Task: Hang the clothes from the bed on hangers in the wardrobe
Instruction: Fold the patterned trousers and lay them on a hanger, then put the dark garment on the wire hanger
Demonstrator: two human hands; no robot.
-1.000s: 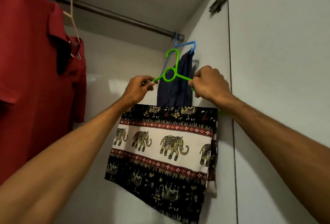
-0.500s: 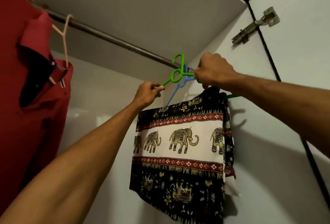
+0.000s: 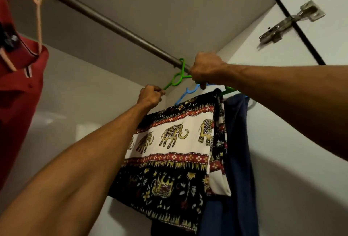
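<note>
A green plastic hanger (image 3: 177,79) carries a folded elephant-print cloth (image 3: 175,141) in black, white and red. Its hook sits over the metal wardrobe rail (image 3: 105,21) near the rail's right end. My left hand (image 3: 150,96) pinches the hanger's left arm. My right hand (image 3: 205,70) grips the hanger's right shoulder just under the rail and hides that part. Behind the cloth a blue hanger (image 3: 190,90) holds a dark navy garment (image 3: 237,151) against the right wall.
A red polo shirt (image 3: 17,94) hangs on a pale pink hanger (image 3: 38,19) at the rail's left end. The wardrobe's white side panel (image 3: 282,160) is close on the right, with a metal door hinge (image 3: 290,23) above.
Both hands have lifted the green hanger and cloth up to the rail; its hook now sits over the rail. The view has tilted further upward.
</note>
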